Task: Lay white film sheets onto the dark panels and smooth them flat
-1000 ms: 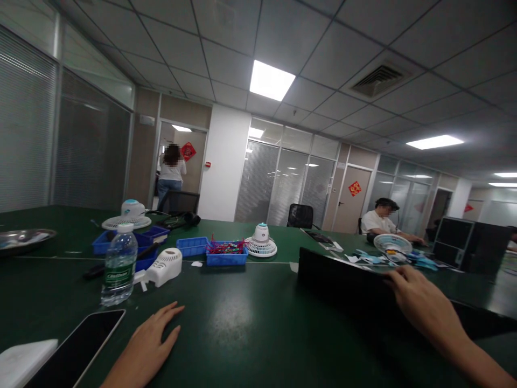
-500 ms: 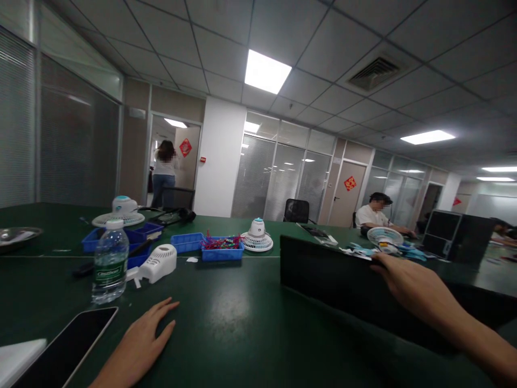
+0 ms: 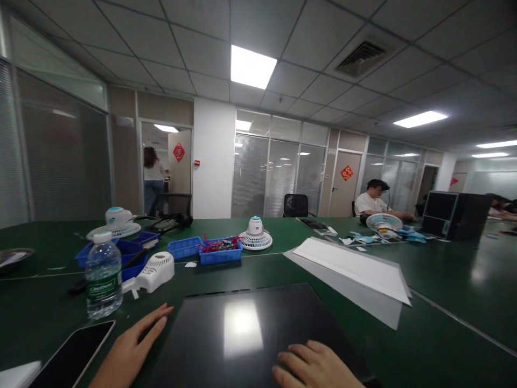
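Panel (image 3: 242, 334), black and glossy, lies flat on the green table (image 3: 444, 323) straight ahead of the person. The right hand (image 3: 315, 369) rests on its near edge at 5 o'clock, fingers loose and clamped on nothing. The left hand (image 3: 129, 350) lies flat and spread at the panel's 8 o'clock edge, with a phone (image 3: 68, 361) beside it, a bottle (image 3: 104, 275) at 10 and a white sheet (image 3: 355, 267) at 2.

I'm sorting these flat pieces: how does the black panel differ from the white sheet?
The black panel is glossy and mirrors a ceiling light; the white sheet is matte. The right hand rests on the black panel, the left hand beside it; the white sheet lies farther off, untouched. Both lie flat on the green table.
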`<state>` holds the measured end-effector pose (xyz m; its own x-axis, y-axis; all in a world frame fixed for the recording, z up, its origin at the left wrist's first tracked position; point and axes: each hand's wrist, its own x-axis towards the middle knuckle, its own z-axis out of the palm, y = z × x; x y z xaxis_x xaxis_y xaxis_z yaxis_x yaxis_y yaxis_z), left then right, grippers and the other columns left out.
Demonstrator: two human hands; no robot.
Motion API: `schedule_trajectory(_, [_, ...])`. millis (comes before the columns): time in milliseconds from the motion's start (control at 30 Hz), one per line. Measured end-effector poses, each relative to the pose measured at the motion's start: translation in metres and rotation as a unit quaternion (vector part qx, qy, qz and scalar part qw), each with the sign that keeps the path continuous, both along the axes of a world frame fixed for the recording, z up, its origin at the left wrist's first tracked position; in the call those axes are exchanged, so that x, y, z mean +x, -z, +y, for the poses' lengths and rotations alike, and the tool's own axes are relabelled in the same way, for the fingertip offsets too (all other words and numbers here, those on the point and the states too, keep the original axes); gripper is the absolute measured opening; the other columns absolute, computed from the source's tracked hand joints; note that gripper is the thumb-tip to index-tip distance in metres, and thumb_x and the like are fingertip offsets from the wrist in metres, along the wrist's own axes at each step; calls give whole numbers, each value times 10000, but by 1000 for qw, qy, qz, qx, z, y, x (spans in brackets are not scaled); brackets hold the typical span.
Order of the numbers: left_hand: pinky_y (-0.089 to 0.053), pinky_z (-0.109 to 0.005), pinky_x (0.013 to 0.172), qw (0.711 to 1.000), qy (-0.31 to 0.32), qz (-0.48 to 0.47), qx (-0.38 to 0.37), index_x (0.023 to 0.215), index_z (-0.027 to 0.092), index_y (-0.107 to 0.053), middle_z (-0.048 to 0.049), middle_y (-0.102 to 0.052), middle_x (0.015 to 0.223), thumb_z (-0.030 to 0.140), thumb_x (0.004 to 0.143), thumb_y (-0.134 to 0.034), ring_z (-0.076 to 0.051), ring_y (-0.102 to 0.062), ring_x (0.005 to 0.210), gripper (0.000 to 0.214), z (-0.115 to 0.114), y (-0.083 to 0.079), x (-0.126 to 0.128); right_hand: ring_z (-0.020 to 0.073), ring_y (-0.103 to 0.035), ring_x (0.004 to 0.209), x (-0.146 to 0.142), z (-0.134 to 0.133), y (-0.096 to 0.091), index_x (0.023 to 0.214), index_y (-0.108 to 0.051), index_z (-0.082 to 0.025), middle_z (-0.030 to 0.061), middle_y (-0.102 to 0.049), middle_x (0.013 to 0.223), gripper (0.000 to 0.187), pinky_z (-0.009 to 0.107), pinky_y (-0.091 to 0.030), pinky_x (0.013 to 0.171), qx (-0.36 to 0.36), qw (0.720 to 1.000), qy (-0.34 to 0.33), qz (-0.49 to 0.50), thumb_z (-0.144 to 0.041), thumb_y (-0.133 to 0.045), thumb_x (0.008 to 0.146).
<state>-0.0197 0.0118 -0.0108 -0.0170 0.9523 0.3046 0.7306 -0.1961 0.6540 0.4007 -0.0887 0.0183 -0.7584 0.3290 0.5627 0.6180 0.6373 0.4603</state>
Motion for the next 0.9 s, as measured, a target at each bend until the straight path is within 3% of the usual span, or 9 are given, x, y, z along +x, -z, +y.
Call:
schedule_trajectory(133, [-231, -630, 1186, 989, 46, 140, -8, 1258, 333, -693, -36, -554, 1485, 523, 887, -511, -329, -451, 1410, 455, -4, 6, 4, 193, -683, 903, 47, 59, -8, 1152, -630, -246, 46, -739, 998, 392, 313, -479, 843, -176, 967, 163, 83, -534, -420, 989])
schedule_trajectory(267, [-175, -616, 1210, 977, 44, 205, -27, 1300, 350, -660, -40, -509, 1523, 539, 890, -506, -313, -387, 1451, 478, -7, 9, 7, 312, -474, 1346, 144, 122, -12, 1399, -519, -173, 179, -526, 1455, 555, 480, -343, 1099, -195, 894, 368, 163, -498, -388, 968])
schedule_trajectory(333, [-175, -603, 1216, 975, 39, 213, -40, 1320, 349, -644, -40, -491, 1537, 567, 899, -479, -306, -366, 1462, 502, -6, 9, 8, 388, -345, 1433, 189, 141, 2, 1467, -450, -144, 216, -403, 1547, 702, 607, -272, 1115, -206, 851, 444, 191, -575, -396, 915])
schedule_trajectory(400, [-173, -594, 1221, 973, 39, 221, -52, 1324, 348, -640, -39, -473, 1547, 593, 900, -465, -306, -351, 1469, 520, -4, 7, 8, 482, -407, 1365, 225, 152, 24, 1446, -486, -126, 268, -464, 1484, 817, 729, -311, 1006, -237, 801, 508, 210, -683, -375, 859])
schedule_trajectory(467, [-169, -588, 1224, 971, 39, 229, -57, 1328, 352, -635, -35, -461, 1554, 609, 900, -458, -305, -348, 1471, 530, -1, 6, 10, 470, -475, 1313, 251, 159, 44, 1431, -513, -140, 256, -517, 1442, 840, 703, -372, 966, -261, 774, 537, 210, -723, -340, 851])
schedule_trajectory(567, [-161, -595, 1225, 968, 29, 242, -60, 1320, 368, -636, -23, -459, 1554, 616, 904, -447, -303, -340, 1477, 520, 4, 6, 14, 414, -531, 1265, 279, 165, 61, 1448, -498, -168, 215, -547, 1422, 776, 614, -431, 949, -268, 766, 551, 195, -681, -304, 899])
schedule_trajectory(700, [-165, -603, 1221, 963, 26, 258, -70, 1329, 371, -623, -21, -452, 1557, 611, 913, -434, -302, -341, 1477, 516, 9, 9, 15, 394, -543, 1238, 301, 167, 62, 1417, -537, -192, 200, -568, 1379, 688, 562, -431, 963, -249, 773, 557, 173, -629, -331, 927])
schedule_trajectory(833, [-177, -625, 1210, 966, 30, 251, -54, 1315, 378, -631, -32, -480, 1539, 618, 911, -445, -316, -368, 1463, 505, 11, 14, 11, 385, -379, 1402, 303, 164, 64, 1512, -402, -132, 209, -413, 1535, 839, 519, -368, 1068, -234, 781, 554, 166, -698, -383, 893])
schedule_trajectory(900, [-173, -637, 1207, 968, 30, 245, -46, 1306, 376, -637, -39, -494, 1530, 620, 908, -456, -325, -380, 1455, 501, 10, 14, 10, 384, -398, 1393, 298, 162, 66, 1516, -391, -115, 212, -426, 1531, 867, 533, -382, 1056, -244, 780, 553, 163, -717, -368, 892])
